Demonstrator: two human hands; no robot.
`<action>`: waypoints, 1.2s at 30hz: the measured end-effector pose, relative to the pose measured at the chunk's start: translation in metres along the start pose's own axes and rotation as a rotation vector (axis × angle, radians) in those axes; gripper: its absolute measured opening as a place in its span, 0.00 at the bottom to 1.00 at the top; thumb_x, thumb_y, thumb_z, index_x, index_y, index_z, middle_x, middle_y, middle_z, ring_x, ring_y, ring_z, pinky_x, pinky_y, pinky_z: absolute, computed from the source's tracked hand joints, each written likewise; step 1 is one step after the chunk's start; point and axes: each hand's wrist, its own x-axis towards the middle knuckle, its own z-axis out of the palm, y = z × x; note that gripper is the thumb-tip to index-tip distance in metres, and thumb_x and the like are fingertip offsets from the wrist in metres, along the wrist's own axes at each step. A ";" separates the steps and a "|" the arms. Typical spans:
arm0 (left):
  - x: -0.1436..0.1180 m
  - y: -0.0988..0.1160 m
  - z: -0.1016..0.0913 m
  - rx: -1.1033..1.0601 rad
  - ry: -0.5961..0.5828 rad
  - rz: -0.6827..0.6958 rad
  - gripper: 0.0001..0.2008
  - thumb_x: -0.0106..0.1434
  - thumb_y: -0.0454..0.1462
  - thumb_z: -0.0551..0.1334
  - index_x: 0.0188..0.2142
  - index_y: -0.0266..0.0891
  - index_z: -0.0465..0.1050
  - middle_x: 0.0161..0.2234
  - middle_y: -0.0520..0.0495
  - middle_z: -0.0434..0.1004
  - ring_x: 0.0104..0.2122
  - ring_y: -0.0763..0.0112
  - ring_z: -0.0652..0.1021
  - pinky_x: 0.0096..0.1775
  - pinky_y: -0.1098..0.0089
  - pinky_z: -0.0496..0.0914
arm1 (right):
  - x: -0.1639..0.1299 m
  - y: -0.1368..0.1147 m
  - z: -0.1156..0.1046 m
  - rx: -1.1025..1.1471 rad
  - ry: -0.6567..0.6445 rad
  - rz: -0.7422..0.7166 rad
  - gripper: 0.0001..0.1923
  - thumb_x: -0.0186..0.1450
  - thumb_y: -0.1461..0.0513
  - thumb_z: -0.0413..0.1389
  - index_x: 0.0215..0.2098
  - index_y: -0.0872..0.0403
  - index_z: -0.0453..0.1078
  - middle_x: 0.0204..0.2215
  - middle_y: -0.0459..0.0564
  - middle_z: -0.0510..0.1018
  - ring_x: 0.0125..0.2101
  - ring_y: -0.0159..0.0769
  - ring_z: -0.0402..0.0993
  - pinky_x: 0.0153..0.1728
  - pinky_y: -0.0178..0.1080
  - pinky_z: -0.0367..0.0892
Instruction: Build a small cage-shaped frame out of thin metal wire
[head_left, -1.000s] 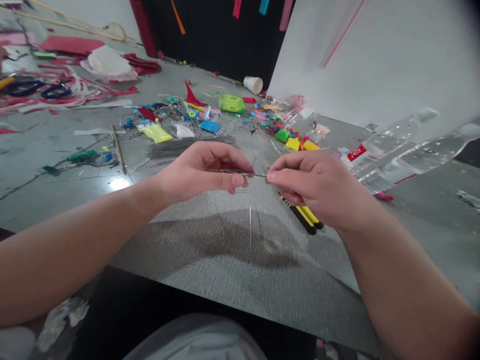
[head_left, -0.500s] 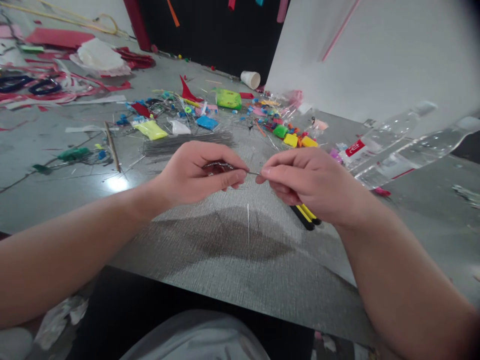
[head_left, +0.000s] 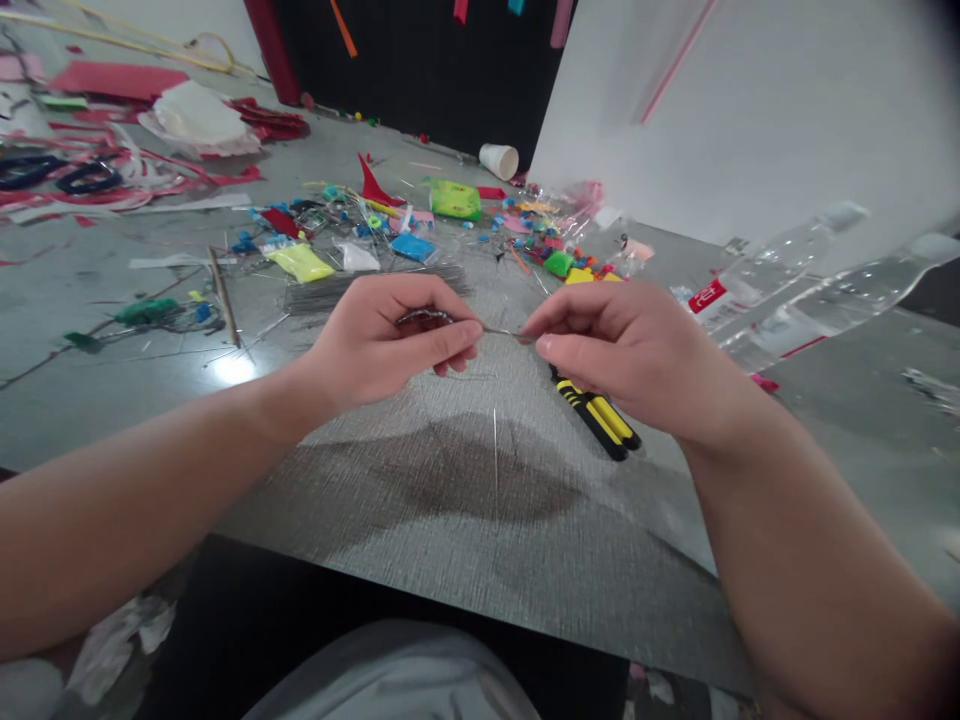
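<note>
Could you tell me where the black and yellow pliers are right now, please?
In the head view, the black and yellow pliers lie on the grey table, just under the right hand.

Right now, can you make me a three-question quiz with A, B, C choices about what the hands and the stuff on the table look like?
1. Where is the paper cup?
A. at the far side of the table, by the dark wall
B. under the left hand
C. inside a bottle

2. What colours are the handles of the pliers?
A. red and white
B. black and yellow
C. all green

3. What is the thin wire doing?
A. lying flat on the table
B. dangling from one hand
C. pinched between both hands

Answers:
1 A, it lies tipped near the dark wall.
2 B, striped handles show below the right hand.
3 C, the left hand and right hand each grip an end.
</note>
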 end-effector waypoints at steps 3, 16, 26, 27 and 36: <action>0.000 0.000 0.000 0.013 0.005 -0.009 0.05 0.64 0.38 0.70 0.31 0.42 0.80 0.26 0.49 0.80 0.24 0.74 0.76 0.26 0.71 0.70 | -0.001 0.002 0.002 -0.012 0.030 -0.043 0.03 0.63 0.64 0.61 0.35 0.50 0.78 0.22 0.43 0.71 0.22 0.30 0.63 0.21 0.35 0.55; 0.001 -0.003 -0.006 0.107 -0.039 0.073 0.06 0.61 0.40 0.72 0.36 0.42 0.80 0.37 0.46 0.79 0.35 0.69 0.76 0.33 0.70 0.68 | -0.004 0.000 0.005 -0.030 0.120 -0.099 0.03 0.63 0.64 0.61 0.32 0.50 0.77 0.23 0.44 0.72 0.24 0.32 0.65 0.23 0.37 0.58; 0.000 0.001 -0.004 0.064 0.010 0.079 0.07 0.56 0.38 0.75 0.34 0.45 0.81 0.38 0.44 0.78 0.36 0.67 0.75 0.30 0.69 0.66 | -0.001 0.004 0.012 -0.078 0.219 -0.146 0.04 0.63 0.63 0.61 0.30 0.50 0.72 0.26 0.45 0.74 0.26 0.33 0.69 0.24 0.37 0.61; 0.000 0.000 -0.004 0.083 0.023 0.092 0.06 0.57 0.38 0.74 0.33 0.46 0.81 0.38 0.45 0.78 0.36 0.67 0.75 0.29 0.69 0.65 | -0.001 0.005 0.013 -0.079 0.219 -0.145 0.04 0.64 0.63 0.61 0.31 0.50 0.71 0.26 0.45 0.74 0.26 0.33 0.69 0.24 0.37 0.60; -0.001 0.000 -0.003 0.232 0.119 0.152 0.04 0.59 0.35 0.72 0.34 0.46 0.82 0.40 0.46 0.80 0.36 0.67 0.76 0.27 0.69 0.65 | 0.000 0.007 0.020 -0.100 0.193 -0.141 0.04 0.66 0.64 0.57 0.33 0.50 0.69 0.25 0.44 0.72 0.24 0.32 0.64 0.25 0.38 0.58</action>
